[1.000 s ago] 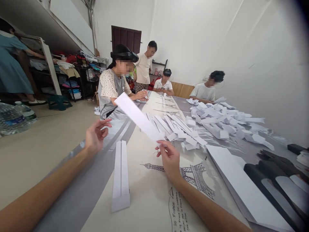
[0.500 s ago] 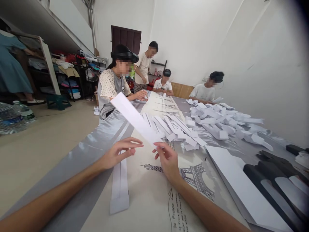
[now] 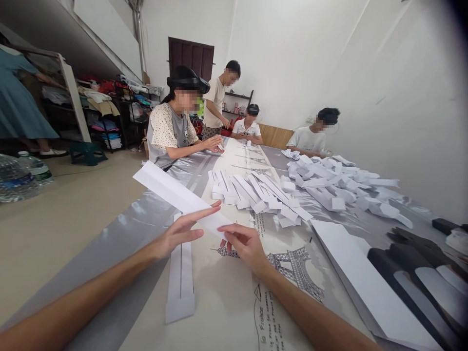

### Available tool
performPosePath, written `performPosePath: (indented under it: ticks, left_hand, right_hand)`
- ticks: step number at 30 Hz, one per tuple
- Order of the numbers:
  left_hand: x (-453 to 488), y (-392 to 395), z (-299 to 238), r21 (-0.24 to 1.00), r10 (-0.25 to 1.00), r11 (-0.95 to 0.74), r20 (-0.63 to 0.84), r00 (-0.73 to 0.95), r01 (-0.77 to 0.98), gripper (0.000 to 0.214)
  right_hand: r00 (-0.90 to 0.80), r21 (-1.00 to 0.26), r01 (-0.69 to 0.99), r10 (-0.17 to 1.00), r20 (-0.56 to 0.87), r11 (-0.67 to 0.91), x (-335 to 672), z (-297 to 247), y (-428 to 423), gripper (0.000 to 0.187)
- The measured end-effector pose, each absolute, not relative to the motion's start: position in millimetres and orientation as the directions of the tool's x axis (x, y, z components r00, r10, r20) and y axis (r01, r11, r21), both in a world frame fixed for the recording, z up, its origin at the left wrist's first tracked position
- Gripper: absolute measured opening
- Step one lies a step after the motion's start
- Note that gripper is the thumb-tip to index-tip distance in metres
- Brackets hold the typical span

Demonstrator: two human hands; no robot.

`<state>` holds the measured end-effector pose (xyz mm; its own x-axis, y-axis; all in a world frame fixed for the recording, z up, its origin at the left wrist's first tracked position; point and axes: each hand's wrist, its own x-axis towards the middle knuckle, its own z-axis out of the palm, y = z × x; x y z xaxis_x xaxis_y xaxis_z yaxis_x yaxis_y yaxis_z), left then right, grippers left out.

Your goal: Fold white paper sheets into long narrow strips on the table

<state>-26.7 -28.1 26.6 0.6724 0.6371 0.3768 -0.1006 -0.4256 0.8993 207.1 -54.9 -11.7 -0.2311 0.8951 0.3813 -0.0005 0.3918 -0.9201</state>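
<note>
A long white paper strip (image 3: pixel 164 185) slants up and left above the table, its lower end pinched between the thumb and fingers of my right hand (image 3: pixel 246 243). My left hand (image 3: pixel 173 239) is open, thumb apart from the outstretched fingers, which lie across the near side of the strip; whether they press on it I cannot tell. Beneath my left hand, a folded white paper piece (image 3: pixel 187 278) with a lengthwise slit rests on the printed tablecloth (image 3: pixel 219 312). Several similar folded pieces (image 3: pixel 237 192) lie overlapping beyond my hands.
A larger heap of white paper pieces (image 3: pixel 336 183) covers the table's right side. Nearer are flat white paper sheets (image 3: pixel 358 263) beside dark objects (image 3: pixel 391 258) I cannot identify. Co-workers sit around the far end; one person (image 3: pixel 214 105) stands. Plastic bottles (image 3: pixel 18 180) stand at left.
The paper strip has swung down and left, with my right hand shifting slightly left. My left fingers now overlap the strip, where before they were apart from it.
</note>
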Motion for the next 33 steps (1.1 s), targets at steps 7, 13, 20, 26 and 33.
performPosePath:
  ticks: [7,13,20,26,33]
  left_hand:
    - [-33.5,-19.0,25.8,0.874,0.691,-0.470,0.451,0.565,-0.123,0.056]
    - [-47.2,-8.8,37.8,0.835,0.735,-0.529,0.541,0.410,-0.154,0.051]
    - [-53.1,-5.9,45.1,0.831,0.757,-0.529,0.554,0.348,-0.172,0.048]
    - [-61.9,-0.8,55.5,0.798,0.806,-0.524,0.578,0.128,-0.298,0.052]
    - [-71.1,8.0,58.0,0.755,0.817,-0.541,0.576,-0.019,-0.371,0.047]
  right_hand:
    - [-0.178,-0.932,-0.026,0.916,0.360,0.361,208.6,-15.6,-52.5,0.018]
    - [-0.136,-0.931,-0.054,0.921,0.366,0.362,209.9,-14.7,-50.4,0.018]
    - [-0.156,-0.937,-0.075,0.924,0.349,0.341,206.2,-16.1,-51.0,0.020]
    - [-0.136,-0.946,-0.088,0.937,0.321,0.312,209.0,-13.7,-51.4,0.020]
    - [-0.126,-0.949,-0.092,0.942,0.311,0.301,207.8,-12.2,-53.5,0.021]
